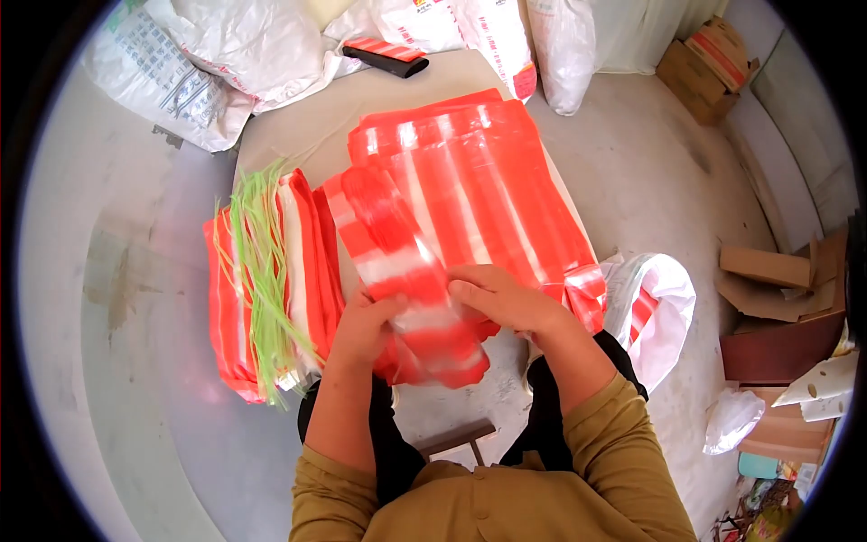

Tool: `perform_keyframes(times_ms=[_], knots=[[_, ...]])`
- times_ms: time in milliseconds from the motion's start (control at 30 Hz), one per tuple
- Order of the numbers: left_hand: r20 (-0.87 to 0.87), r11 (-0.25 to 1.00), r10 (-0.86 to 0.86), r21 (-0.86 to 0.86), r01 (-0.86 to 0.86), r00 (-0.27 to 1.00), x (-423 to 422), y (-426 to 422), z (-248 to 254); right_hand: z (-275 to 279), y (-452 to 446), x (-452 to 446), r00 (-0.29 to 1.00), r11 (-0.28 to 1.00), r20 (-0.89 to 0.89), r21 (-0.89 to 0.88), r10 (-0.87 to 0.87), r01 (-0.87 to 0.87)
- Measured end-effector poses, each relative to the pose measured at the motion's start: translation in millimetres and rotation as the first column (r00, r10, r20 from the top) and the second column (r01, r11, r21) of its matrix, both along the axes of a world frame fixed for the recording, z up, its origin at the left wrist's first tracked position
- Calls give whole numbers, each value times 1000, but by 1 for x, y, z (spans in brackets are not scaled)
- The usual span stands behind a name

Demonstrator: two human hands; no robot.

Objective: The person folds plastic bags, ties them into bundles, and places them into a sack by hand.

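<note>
- Head view: set by the large stack of folded red-and-white striped plastic [497, 194], resting on a beige tabletop [289, 126].
- Holding a narrower folded striped plastic band [397, 262] at the stack's near left corner, overlapping its left part in view; touching it or just above, cannot tell.
- Slanting, by long axis, from beside the stack's left edge towards the lap, with the near end past the stack's front edge and blurred.
- Pinching the band's left side with the left hand [364, 327], thumb over the top, other fingers mostly hidden.
- Grasping the band's right side with the right hand [506, 300], in front of the stack's near edge; how firmly, cannot tell.
- Apart from each other, with the band between; about equally close to it, but nearer to the stack on the right hand's side.
- Left of the stack: a striped plastic bundle [316, 244], draped with green plastic strands [257, 262].
- Off the stack's near right corner: a white sack [673, 316] with striped plastic inside.
- Beyond the stack: a black object [390, 61] topped with striped material, near bulging white sacks [244, 50].
</note>
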State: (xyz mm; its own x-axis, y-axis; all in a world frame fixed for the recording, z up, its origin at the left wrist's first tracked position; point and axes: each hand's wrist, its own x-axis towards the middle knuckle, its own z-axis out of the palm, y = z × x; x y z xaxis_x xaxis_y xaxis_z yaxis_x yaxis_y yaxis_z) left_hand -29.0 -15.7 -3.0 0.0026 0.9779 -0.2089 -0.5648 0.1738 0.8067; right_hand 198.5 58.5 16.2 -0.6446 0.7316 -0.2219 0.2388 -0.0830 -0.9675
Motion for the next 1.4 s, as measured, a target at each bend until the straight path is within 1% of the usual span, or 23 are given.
perform_keyframes(times_ms=[67,133,167,267,333,400,433,467,533,600,633,733,767,833,867,967,1033,1067,1167,1233,1267,1367,1400], knots=[[-28,998,23,-64,-25,999,-10,8,-5,1,9,14,993,994,118,105,17,-29],[-85,990,53,-128,-64,995,-13,17,-4,4,21,38,986,1000,164,-9,21,-20],[-101,990,34,-134,-47,994,-13,21,-4,5,24,47,982,998,188,-68,25,-13],[-154,990,-19,-144,-4,988,-10,34,-9,20,23,60,992,1000,129,20,-16,13],[-197,990,-42,-143,13,980,-3,41,-14,9,24,54,994,945,-106,325,0,34],[-335,991,-42,-133,-3,941,10,42,-10,7,20,48,967,942,-251,334,50,38],[-402,992,-43,-128,-9,915,16,43,-8,19,15,43,956,979,-287,203,58,1],[-564,995,-53,-98,-3,824,17,44,-9,25,12,38,944,997,-324,68,61,-40],[-825,999,-50,-43,27,563,20,45,-10,8,11,28,949,998,-313,55,48,-32],[-966,987,-140,-153,-45,219,29,40,7,0,11,20,944,999,-327,36,36,-25],[-981,976,-192,-195,-94,35,32,38,17,-1,11,17,938,999,-346,24,30,-23],[-964,954,-265,-256,-155,-37,26,34,31,2,8,13,925,999,-379,-34,-19,6],[-977,975,-182,-194,-108,108,18,30,27,3,7,12,922,998,-386,-58,-42,21],[-916,998,-25,-47,-46,400,-4,20,13,1,6,7,939,998,-337,-35,-66,58],[-883,999,-45,-48,7,467,-13,18,8,-1,5,4,947,997,-311,-23,-78,75],[-754,991,-103,-19,136,648,-25,14,4,-11,2,-7,974,988,-204,98,-101,123],[-644,983,-124,24,183,754,-21,11,11,-16,1,-14,985,935,-163,336,-58,111],[-633,977,-132,49,209,763,-20,10,9,-18,0,-18,990,889,-139,448,-39,98],[-611,957,-126,132,257,782,-14,10,-2,-23,-5,-31,998,839,-62,542,-11,43],[-611,947,-86,196,255,787,-9,11,-6,-21,-5,-35,1000,842,-11,539,-15,18],[-588,951,-89,189,244,804,-10,11,-3,-18,-6,-36,1000,843,14,537,-16,6],[-516,962,-87,179,207,852,-9,11,6,-3,-4,-37,997,929,70,370,-19,-8],[-491,965,-80,181,192,867,-7,12,7,-7,-3,-37,999,913,40,408,-19,1]])
